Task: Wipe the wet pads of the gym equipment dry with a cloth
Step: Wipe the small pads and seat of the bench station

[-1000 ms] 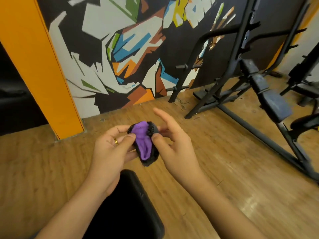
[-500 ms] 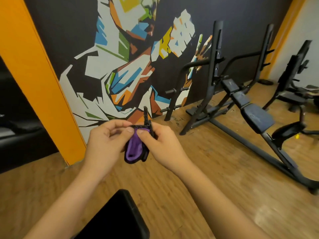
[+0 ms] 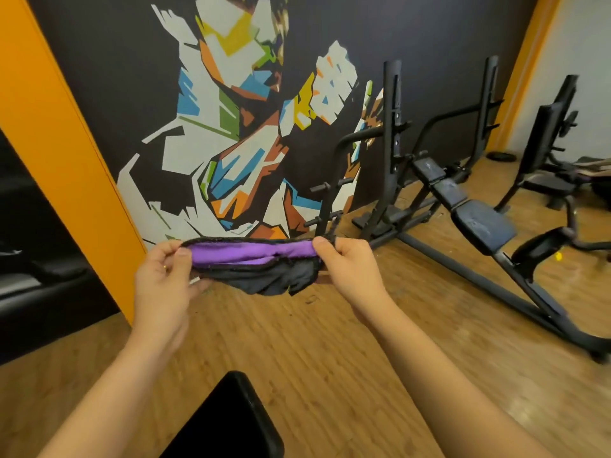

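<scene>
Head view shows the cloth (image 3: pixel 254 264) at centre frame, held stretched between both hands, its purple face on top and black folds sagging below. The left hand (image 3: pixel 162 282) pinches the cloth's 9 o'clock end, thumb over curled fingers. The right hand (image 3: pixel 350 272) pinches the 3 o'clock end the same way. Neither holds anything else. I judge this to be the preparing step: the cloth is spread out and no pad is wiped yet. The bench pads (image 3: pixel 482 226) lie at about 2 o'clock from the hands, well apart. The next move calls for closing that gap and pressing the cloth along the nearest pad. Wetness cannot be told from here.
</scene>
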A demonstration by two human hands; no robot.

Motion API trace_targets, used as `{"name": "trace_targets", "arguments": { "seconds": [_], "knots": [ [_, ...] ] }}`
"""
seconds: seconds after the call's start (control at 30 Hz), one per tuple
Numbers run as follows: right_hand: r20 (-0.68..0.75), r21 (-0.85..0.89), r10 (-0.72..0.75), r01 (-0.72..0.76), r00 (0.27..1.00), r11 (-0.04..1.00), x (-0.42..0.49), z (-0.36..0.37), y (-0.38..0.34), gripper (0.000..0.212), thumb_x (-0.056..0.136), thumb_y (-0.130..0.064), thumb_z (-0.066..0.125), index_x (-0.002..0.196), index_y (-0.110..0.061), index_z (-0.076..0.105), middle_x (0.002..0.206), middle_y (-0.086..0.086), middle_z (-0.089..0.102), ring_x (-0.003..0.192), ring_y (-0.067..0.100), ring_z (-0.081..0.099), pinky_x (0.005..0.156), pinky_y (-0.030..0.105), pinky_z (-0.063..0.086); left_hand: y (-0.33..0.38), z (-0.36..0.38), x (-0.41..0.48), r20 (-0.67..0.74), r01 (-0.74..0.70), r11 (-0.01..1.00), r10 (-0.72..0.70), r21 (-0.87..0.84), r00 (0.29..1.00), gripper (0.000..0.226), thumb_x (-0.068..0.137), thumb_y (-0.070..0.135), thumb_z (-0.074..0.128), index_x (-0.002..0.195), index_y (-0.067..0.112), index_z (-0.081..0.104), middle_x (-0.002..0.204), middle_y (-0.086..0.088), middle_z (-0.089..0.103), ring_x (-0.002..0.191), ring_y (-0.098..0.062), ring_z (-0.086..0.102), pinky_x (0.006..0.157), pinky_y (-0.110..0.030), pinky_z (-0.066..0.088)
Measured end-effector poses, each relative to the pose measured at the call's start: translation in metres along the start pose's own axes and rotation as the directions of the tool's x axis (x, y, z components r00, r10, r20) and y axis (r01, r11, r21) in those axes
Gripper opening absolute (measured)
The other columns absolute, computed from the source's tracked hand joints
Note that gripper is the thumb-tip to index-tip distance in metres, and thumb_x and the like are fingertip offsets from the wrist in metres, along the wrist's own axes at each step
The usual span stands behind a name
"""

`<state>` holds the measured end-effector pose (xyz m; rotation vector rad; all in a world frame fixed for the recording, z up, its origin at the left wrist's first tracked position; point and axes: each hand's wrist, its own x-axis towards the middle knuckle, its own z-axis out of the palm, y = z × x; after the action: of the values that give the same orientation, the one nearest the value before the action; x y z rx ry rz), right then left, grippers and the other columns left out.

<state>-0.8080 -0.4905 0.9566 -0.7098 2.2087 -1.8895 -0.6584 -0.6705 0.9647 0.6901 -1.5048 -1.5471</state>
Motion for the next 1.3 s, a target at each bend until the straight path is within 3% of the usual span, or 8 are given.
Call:
{"name": "trace_targets", "arguments": {
  "seconds": [0.17, 0.37, 0.5, 0.63, 0.83, 0.97, 1.2, 1.3],
  "knots": [
    [-0.019, 0.157, 0.13, -0.125, 0.991, 0.98, -0.009, -0.016, 0.01, 0.025, 0.106, -0.022, 0.05, 0.099, -0.007, 0.068, 0.095, 0.013, 0.073, 0.09, 0.02, 0.073, 0.071, 0.029, 0.062, 0.004, 0.01, -0.007, -0.027, 0.126, 0.978, -0.132, -0.165, 0.991, 0.016, 0.107, 0.016, 0.045, 0.115, 0.012, 0.059, 0.121, -0.016, 0.068, 0.105, -0.021, 0.07, 0.082, -0.033, 0.061],
    [0.128, 0.203, 0.111, -0.136, 0.986, 0.97, -0.012, -0.02, 0.011, 0.028, 0.107, -0.027, 0.046, 0.11, -0.008, 0.066, 0.104, 0.01, 0.074, 0.101, 0.024, 0.071, 0.083, 0.033, 0.061, 0.015, 0.024, -0.01, 0.098, 0.124, 0.987, -0.114, -0.103, 0.989, 0.016, 0.108, 0.021, 0.044, 0.115, 0.024, 0.058, 0.121, -0.004, 0.065, 0.112, -0.017, 0.064, 0.09, -0.038, 0.059],
    [-0.137, 0.206, 0.066, -0.037, 0.988, 0.978, -0.005, -0.024, 0.005, 0.028, 0.107, -0.037, 0.044, 0.104, -0.017, 0.064, 0.105, 0.01, 0.069, 0.104, 0.03, 0.064, 0.095, 0.054, 0.054, 0.018, 0.025, -0.003, 0.118, 0.072, 0.991, -0.059, -0.11, 0.991, 0.017, 0.108, 0.023, 0.043, 0.104, 0.028, 0.059, 0.113, -0.004, 0.066, 0.106, -0.017, 0.062, 0.083, -0.035, 0.054],
    [-0.238, 0.189, -0.017, 0.063, 0.971, 0.98, -0.005, -0.019, -0.011, 0.026, 0.107, -0.039, 0.041, 0.1, -0.023, 0.061, 0.095, -0.002, 0.065, 0.091, 0.014, 0.062, 0.084, 0.041, 0.053, 0.013, 0.029, -0.004, 0.064, 0.005, 0.999, -0.002, -0.038, 0.998, 0.016, 0.108, 0.02, 0.044, 0.1, 0.027, 0.056, 0.098, 0.005, 0.061, 0.094, -0.012, 0.056, 0.071, -0.026, 0.048],
    [-0.197, -0.108, -0.125, 0.105, 0.972, 0.989, 0.001, -0.031, -0.023, 0.037, 0.109, -0.04, 0.03, 0.099, -0.014, 0.054, 0.087, -0.002, 0.055, 0.08, 0.006, 0.053, 0.067, 0.022, 0.04, 0.011, 0.016, -0.001, 0.25, 0.086, 0.994, -0.098, 0.061, 0.963, 0.028, 0.107, 0.046, 0.032, 0.121, 0.026, 0.047, 0.103, 0.003, 0.067, 0.09, -0.021, 0.074, 0.069, -0.047, 0.062],
    [-0.151, -0.18, -0.119, 0.091, 0.981, 0.98, 0.001, -0.032, -0.023, 0.038, 0.109, -0.043, 0.028, 0.098, -0.017, 0.053, 0.087, -0.002, 0.055, 0.083, 0.009, 0.054, 0.068, 0.024, 0.04, 0.006, 0.018, -0.009, 0.223, -0.032, 0.991, 0.002, 0.128, 0.975, 0.028, 0.109, 0.039, 0.035, 0.098, 0.018, 0.05, 0.08, 0.006, 0.056, 0.076, -0.008, 0.053, 0.062, -0.021, 0.047],
    [-0.067, -0.442, -0.183, 0.135, 0.981, 0.887, 0.009, -0.048, -0.033, 0.036, 0.109, -0.039, 0.033, 0.08, -0.022, 0.048, 0.08, -0.001, 0.054, 0.072, 0.007, 0.05, 0.06, 0.022, 0.033, 0.004, 0.0, -0.008, 0.354, -0.236, 0.893, 0.094, 0.382, 0.93, 0.03, 0.103, 0.048, 0.039, 0.098, 0.024, 0.055, 0.093, 0.0, 0.06, 0.085, -0.005, 0.058, 0.073, -0.022, 0.045],
    [0.037, -0.494, -0.019, 0.035, 0.999, 0.869, 0.012, -0.06, -0.03, 0.04, 0.109, -0.041, 0.034, 0.085, -0.017, 0.054, 0.086, 0.007, 0.059, 0.074, 0.013, 0.055, 0.063, 0.024, 0.038, 0.009, -0.013, -0.007, 0.368, -0.19, 0.91, 0.045, 0.368, 0.929, 0.039, 0.094, 0.057, 0.04, 0.097, 0.023, 0.058, 0.089, -0.008, 0.061, 0.082, -0.02, 0.058, 0.066, -0.028, 0.044]
  ]
}}
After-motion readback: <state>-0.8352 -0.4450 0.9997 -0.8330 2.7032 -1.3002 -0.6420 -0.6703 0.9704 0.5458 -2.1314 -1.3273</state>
